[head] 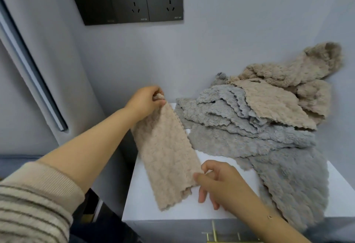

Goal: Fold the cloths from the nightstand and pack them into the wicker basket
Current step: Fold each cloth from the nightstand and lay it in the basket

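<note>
The left hand (147,101) pinches the far top end of a beige, waffle-textured fleece cloth (166,158), fingers curled round a bunched corner and holding it above the far left corner of the white nightstand top (226,173). The right hand (217,181) grips the near lower edge of the same cloth between thumb and forefinger, its other fingers hanging loosely toward the surface. Between the two grips the cloth hangs as a long narrow strip, apparently already doubled lengthwise, its near end resting on the nightstand.

It looks light, soft and limp; it will likely sag wherever unsupported and not slip, so corners and edges are the best holds.

To the right lies a loose heap of grey and beige fleece cloths (259,119), still unfolded, one grey cloth draping over the near right edge. On the far wall sits a black socket panel (126,0). The wicker basket is not in view.
</note>
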Demonstrator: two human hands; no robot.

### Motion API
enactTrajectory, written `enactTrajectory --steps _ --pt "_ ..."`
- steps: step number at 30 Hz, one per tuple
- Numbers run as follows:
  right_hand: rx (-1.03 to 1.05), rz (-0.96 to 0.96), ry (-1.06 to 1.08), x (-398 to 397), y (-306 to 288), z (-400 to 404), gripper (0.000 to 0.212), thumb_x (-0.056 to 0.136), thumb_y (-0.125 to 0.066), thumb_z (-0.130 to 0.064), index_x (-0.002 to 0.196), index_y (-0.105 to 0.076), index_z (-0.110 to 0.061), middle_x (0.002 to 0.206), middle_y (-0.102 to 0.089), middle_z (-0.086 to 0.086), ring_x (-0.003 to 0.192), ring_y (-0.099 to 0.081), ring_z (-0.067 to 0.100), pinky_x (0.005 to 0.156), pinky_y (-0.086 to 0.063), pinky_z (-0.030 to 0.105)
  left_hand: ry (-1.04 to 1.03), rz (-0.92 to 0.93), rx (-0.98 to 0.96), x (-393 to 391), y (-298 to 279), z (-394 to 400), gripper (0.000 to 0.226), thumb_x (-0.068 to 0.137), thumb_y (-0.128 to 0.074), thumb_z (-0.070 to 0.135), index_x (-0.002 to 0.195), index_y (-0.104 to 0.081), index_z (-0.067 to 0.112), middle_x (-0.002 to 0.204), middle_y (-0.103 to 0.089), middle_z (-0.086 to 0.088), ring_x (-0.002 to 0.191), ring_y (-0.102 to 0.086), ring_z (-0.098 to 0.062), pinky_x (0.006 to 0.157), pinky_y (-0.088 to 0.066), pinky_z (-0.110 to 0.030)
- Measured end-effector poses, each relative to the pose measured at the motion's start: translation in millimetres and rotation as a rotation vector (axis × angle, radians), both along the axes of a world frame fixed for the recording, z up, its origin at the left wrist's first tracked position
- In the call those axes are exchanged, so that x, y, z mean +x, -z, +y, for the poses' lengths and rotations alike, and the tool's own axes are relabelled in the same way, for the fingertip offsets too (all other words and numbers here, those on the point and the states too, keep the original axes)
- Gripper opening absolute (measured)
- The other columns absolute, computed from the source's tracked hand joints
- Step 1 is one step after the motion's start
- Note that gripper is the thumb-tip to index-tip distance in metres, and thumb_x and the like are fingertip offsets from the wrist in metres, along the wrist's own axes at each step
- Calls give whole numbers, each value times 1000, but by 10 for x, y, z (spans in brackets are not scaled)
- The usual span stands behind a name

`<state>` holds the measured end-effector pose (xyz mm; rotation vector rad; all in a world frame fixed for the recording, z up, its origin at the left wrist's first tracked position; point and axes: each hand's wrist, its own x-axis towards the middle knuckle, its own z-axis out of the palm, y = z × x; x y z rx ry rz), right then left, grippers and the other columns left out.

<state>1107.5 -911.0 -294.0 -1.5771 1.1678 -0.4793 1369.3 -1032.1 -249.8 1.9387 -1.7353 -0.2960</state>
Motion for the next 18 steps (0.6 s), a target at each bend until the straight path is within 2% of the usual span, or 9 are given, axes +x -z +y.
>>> enactTrajectory --steps 2,5,8,10,13,15,18 --pt "-127 124 -18 -22 1 2 26 93 -55 -22 69 -50 -11 60 -70 6 38 -44 5 48 -37 21 55 -17 48 -62 51 -86 27 91 -66 30 114 -59 18 110 -60 -1 102 -59 -19 82 -47 -29" --pt "-218 221 -14 -90 -18 -8 31 93 -53 -23 69 -50 -4 64 -67 13 42 -49 4 48 -35 22 89 -106 -33 -138 144 28 36 94 -62 34 126 -55 19 124 -56 0 113 -53 -17 93 -44 -30" --pt "-297 302 -8 -121 -8 -14 32 95 -51 -28 77 -52 -1 64 -58 13 60 -58 21 60 -44 36 187 -98 -105 -210 172 476 29 94 -59 35 121 -59 24 121 -56 8 114 -50 -11 99 -43 -35" --pt "-294 313 -12 -123 -9 -7 28 95 -51 -29 81 -53 -5 59 -50 4 69 -63 25 62 -45 35 290 -75 -128 -274 182 906 28 93 -58 42 116 -62 26 117 -56 15 112 -50 -4 100 -42 -34" --pt "-267 320 26 -131 -21 -29 24 91 -55 -27 82 -56 -6 59 -47 -6 58 -52 17 57 -41 28 423 -43 -91 -397 236 1490 40 89 -53 59 115 -64 31 117 -58 22 115 -51 1 101 -41 -26" --pt "-269 354 57 -147 -23 -65 27 87 -57 -27 79 -55 -1 58 -45 -9 55 -43 9 57 -39 26 455 -71 -30 -470 317 1743 47 85 -54 68 120 -61 37 124 -53 26 122 -46 5 105 -34 -22" --pt "-249 392 89 -189 -16 -102 26 83 -61 -30 73 -56 -6 58 -47 -5 53 -42 12 56 -39 27 453 -125 1 -521 464 1906 55 82 -52 74 127 -54 42 133 -45 31 129 -35 10 108 -22 -14"
